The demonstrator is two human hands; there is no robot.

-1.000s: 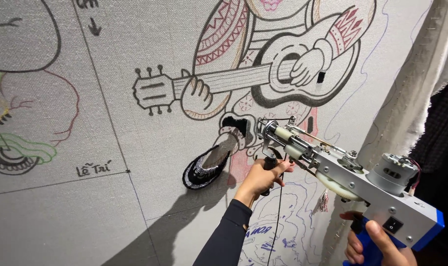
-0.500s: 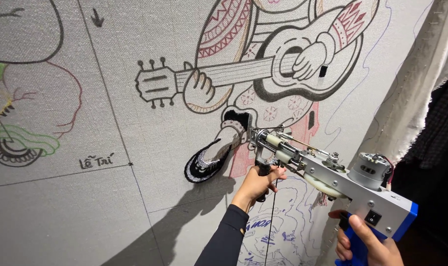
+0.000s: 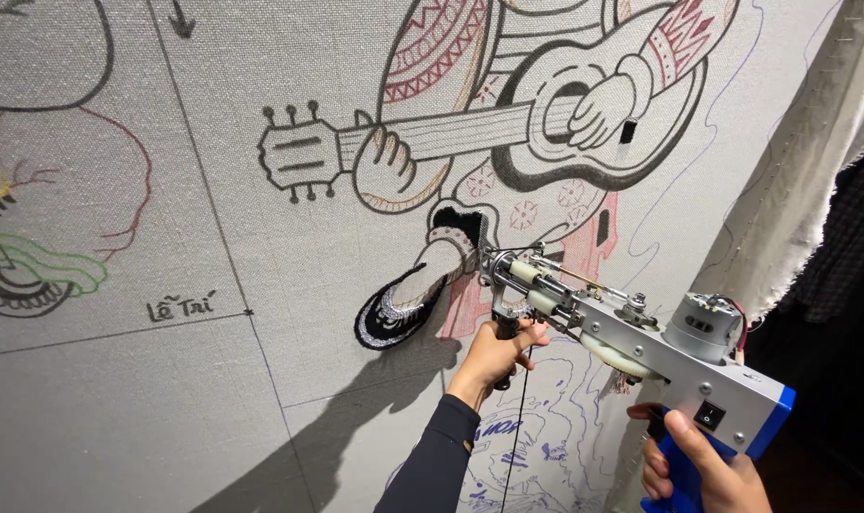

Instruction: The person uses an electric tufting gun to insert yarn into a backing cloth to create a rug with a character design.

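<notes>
I hold a tufting gun, grey metal with a blue rear grip and a round motor on top. My left hand is closed around its black front handle, and a dark sleeve covers that arm. My right hand grips the blue rear handle at the lower right. The gun's needle tip rests against a stretched grey cloth, beside the leg of a drawn guitar-playing figure. A tufted black and white shoe lies just left of the tip. A dark yarn strand hangs below my left hand.
The cloth's loose white edge runs down the right side, with dark space beyond it. Outlined drawings in black, red and green fill the cloth's left part. Pencil lines divide the cloth into panels.
The view has shifted slightly, so the drawing sits a little further right and higher. The gun's tip stays by the figure's leg, and both hands keep their grips.
</notes>
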